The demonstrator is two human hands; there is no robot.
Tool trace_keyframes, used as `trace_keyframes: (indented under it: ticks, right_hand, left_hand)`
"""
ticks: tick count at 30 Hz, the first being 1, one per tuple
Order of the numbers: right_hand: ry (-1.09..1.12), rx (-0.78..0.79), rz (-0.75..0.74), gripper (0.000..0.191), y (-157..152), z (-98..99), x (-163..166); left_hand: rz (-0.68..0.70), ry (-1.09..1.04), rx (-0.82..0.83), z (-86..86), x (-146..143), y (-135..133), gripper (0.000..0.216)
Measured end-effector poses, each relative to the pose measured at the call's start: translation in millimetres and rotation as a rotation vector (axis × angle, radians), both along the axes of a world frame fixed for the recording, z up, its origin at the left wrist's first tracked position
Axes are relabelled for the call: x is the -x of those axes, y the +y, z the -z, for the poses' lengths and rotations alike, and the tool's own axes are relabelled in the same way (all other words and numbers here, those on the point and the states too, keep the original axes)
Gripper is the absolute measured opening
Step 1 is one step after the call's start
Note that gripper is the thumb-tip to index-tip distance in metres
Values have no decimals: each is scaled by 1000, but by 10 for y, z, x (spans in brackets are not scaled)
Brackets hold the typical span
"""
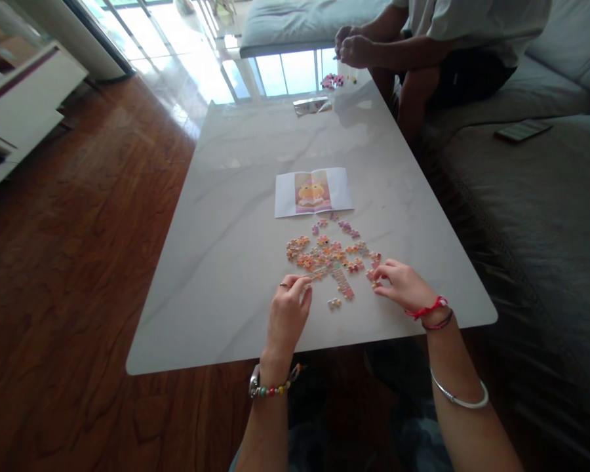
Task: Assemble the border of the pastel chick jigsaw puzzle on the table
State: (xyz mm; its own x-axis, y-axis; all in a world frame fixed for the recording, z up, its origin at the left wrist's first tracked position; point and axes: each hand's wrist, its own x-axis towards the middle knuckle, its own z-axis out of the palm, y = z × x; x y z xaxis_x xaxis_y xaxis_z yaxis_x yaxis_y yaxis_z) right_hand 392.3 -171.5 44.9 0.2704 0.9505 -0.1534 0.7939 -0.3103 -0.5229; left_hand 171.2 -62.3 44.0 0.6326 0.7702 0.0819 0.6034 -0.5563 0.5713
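Note:
Many small jigsaw puzzle pieces [324, 252], mostly orange, pink and purple, lie in a loose cluster near the table's front edge. At the cluster's left front, my left hand [290, 308] is closed in a pinch, a small pale puzzle piece [307, 284] just showing at the fingertips. On the right side, my right hand [403, 285] has its thumb and fingers curled onto pink puzzle pieces [371, 275] lying on the table. Between the hands runs a joined strip of pieces [344, 285]. A small joined group [334, 303] sits closer to me.
A creased sheet with a printed orange cartoon picture [312, 190] lies beyond the pieces on the white marbled table [216, 262]. Farther off are a silvery packet [312, 105] and a pink pile [332, 80], near another person's hands [353, 47]. A phone [522, 131] rests on the sofa.

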Motion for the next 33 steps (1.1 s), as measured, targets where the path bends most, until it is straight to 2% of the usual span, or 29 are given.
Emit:
trace_keyframes:
  ticks: [5,11,15,20,24,27,30,33]
  right_hand:
    - [-101,108,10,2,15,28,-5]
    - [-170,99,77,2,8,28,-42]
    - [-152,8,125,4,2,-28,-40]
    - [21,-191,104,11,139,-114,232]
    - [366,-244,-92,26,316,-73,659]
    - [417,-240,-184,22,411,-23,893]
    - [404,-218,-115,15,464,1,984]
    - [498,-181,1,14,488,10,998]
  left_hand:
    - [155,155,212,-5,-70,-137,17]
    - [121,228,208,-8,-138,-276,7]
    - [108,163,239,-31,-19,-176,4]
    - [-10,44,395,-47,185,54,4]
    - [-15,-25,478,-68,218,73,4]
    - [-9,-61,481,-62,197,44,3]
    - [-44,-102,485,-48,193,43,3]
    - [-90,-157,509,-41,206,63,3]
